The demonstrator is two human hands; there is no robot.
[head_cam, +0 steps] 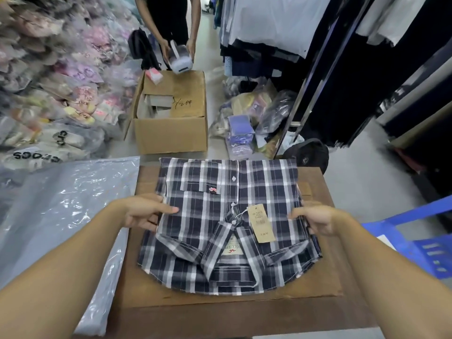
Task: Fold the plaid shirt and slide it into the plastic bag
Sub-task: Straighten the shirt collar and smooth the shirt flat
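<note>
Brown table (pixel 244 311) bears one plaid shirt (pixel 227 216), both hands' fingers (pixel 171 210) pinching its sides, one plastic bag (pixel 61 204) beside.

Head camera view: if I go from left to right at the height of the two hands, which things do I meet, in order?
plastic bag → left hand → plaid shirt → paper price tag → right hand → blue plastic stool

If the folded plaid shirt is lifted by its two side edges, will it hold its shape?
Probably not: the plaid shirt is thin cloth, so its middle would likely sag between the left hand and right hand. The hang tag may swing loose. It looks light.
</note>
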